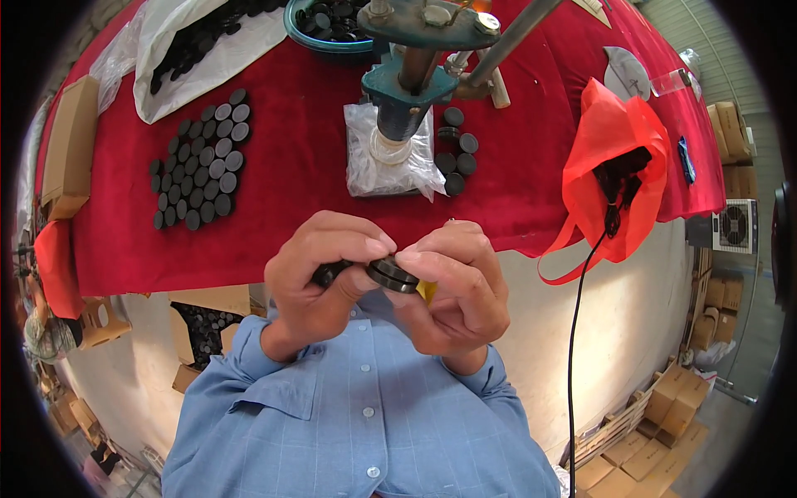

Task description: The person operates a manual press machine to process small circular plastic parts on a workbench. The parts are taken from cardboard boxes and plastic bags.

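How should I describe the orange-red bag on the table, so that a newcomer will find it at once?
Start at the red-covered table and find the blue-green machine on it. Go right from that machine, toward the table's front edge: an open orange-red bag is there. Unlike the white bag on the far left, it has a black cable running down from its mouth.
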`<state>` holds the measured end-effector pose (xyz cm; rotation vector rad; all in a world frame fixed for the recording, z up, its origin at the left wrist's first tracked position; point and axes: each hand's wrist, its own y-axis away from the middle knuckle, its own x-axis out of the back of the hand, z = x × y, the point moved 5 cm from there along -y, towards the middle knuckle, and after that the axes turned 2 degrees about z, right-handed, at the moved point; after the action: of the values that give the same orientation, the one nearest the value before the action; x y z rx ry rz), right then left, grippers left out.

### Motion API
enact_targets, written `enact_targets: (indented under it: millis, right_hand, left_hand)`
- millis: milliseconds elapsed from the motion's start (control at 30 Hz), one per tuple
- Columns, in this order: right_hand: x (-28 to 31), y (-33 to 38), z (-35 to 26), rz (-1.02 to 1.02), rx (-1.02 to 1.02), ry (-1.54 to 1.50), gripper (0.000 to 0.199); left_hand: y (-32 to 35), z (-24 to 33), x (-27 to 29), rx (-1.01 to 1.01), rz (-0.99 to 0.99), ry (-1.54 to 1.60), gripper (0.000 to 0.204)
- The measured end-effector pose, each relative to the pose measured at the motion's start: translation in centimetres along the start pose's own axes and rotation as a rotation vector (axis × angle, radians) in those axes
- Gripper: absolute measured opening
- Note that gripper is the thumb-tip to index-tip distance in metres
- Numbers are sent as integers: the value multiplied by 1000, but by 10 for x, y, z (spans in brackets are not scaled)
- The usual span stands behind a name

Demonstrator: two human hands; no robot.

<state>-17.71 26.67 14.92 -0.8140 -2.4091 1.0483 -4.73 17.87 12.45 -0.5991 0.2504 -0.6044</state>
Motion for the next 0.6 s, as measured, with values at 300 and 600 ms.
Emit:
enact_targets:
  millis: [300,600]
  right_hand:
    - [-18,0,-2,87,-109,-1,45]
    - [-13,0,7,3,-133,34,42]
  left_hand:
    - [38,-25,-34,723,132,1129,33]
    - [26,-20,-11,612,64,391,30]
